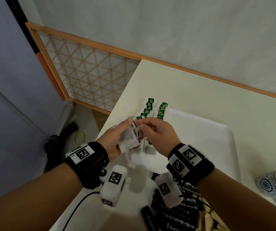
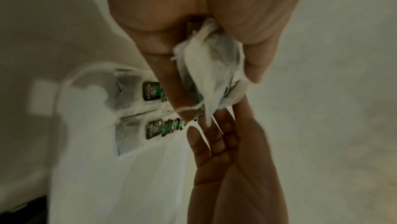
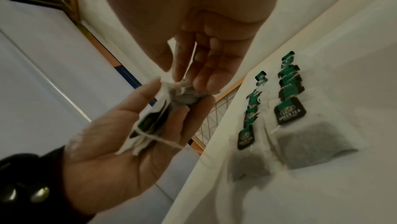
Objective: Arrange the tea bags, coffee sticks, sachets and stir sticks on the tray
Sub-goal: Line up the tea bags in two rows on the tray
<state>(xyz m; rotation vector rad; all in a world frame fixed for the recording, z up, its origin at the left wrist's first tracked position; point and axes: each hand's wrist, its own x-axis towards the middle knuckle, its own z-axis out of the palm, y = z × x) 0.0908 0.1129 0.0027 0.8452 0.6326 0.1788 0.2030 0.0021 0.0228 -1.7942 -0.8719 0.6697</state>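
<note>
My left hand [image 1: 117,139] holds a small bunch of tea bags [image 1: 129,139] with green tags and white strings, thumb on one side and fingers on the other [image 2: 214,68]. My right hand [image 1: 152,130] pinches the top edge of one tea bag [image 3: 184,92] in that bunch. Both hands hover above the near left part of the white tray [image 1: 208,139]. Two rows of tea bags [image 1: 152,109] with green tags lie at the tray's far left corner [image 3: 287,109]. Black coffee sticks [image 1: 178,220] lie in a heap near the table's front edge.
A blue-patterned cup [image 1: 273,184] stands on the table at the right. Pale wooden stir sticks [image 1: 212,219] lie beside the coffee sticks. A wooden lattice screen [image 1: 87,72] stands left of the table, over the floor.
</note>
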